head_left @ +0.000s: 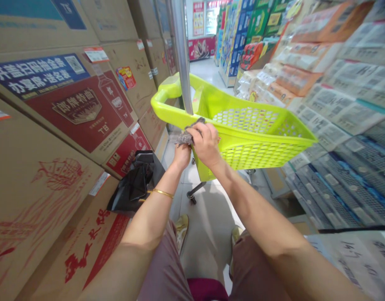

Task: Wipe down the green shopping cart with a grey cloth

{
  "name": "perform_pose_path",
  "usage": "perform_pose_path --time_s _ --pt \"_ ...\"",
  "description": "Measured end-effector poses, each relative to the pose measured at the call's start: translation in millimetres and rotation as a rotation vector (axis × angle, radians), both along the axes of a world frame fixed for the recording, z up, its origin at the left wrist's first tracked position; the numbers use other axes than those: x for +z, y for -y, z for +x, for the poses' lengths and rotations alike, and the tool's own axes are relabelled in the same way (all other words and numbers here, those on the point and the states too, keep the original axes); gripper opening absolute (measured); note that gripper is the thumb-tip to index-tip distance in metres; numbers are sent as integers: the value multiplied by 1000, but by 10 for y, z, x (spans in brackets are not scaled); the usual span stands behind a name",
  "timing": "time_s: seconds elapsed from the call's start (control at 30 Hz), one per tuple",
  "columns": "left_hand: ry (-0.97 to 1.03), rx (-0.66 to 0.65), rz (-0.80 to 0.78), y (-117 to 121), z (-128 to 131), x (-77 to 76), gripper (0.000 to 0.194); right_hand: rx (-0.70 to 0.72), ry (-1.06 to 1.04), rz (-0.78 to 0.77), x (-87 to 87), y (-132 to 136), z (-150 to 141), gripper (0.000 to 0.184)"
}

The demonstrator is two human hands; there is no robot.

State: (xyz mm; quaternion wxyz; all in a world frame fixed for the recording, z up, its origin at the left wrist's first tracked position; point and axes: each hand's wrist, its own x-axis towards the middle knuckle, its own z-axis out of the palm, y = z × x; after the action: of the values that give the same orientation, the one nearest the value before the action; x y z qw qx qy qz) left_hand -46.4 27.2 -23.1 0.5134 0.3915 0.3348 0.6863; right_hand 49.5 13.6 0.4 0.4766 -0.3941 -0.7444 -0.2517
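Note:
A bright yellow-green plastic shopping cart (261, 138) stands in the aisle in front of me. My right hand (206, 144) is closed on a grey crumpled cloth (188, 133) pressed against the cart's near rim. My left hand (182, 155) sits just below and left of it, mostly hidden behind the right hand, touching the same cloth; its fingers do not show. A gold bangle (162, 192) circles my left wrist. A silver metal pole (183, 54) rises just behind the cart's rim.
Stacked cardboard cartons (70, 108) with red and blue print wall in the left side. A black bag (139, 182) lies at their foot. Shelves of packaged goods (337, 83) line the right. The tiled floor (208, 234) runs between, with my feet on it.

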Motion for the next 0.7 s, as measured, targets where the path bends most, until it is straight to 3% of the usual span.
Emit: perform_pose_path --time_s 0.17,0.3,0.4,0.6,0.7 --pt "12 -99 78 33 -32 120 25 47 106 18 -443 2 43 28" --pt "6 -76 47 9 -91 139 29 111 253 -80 -553 70 106 29" --pt "14 -78 24 -1 -158 119 27 156 292 -128 -399 101 99 33" --pt "69 -28 26 38 -232 129 17 137 179 -72 282 33 -75 35" --pt "62 -4 36 21 -246 133 12 166 197 -46 477 -30 -119 33"
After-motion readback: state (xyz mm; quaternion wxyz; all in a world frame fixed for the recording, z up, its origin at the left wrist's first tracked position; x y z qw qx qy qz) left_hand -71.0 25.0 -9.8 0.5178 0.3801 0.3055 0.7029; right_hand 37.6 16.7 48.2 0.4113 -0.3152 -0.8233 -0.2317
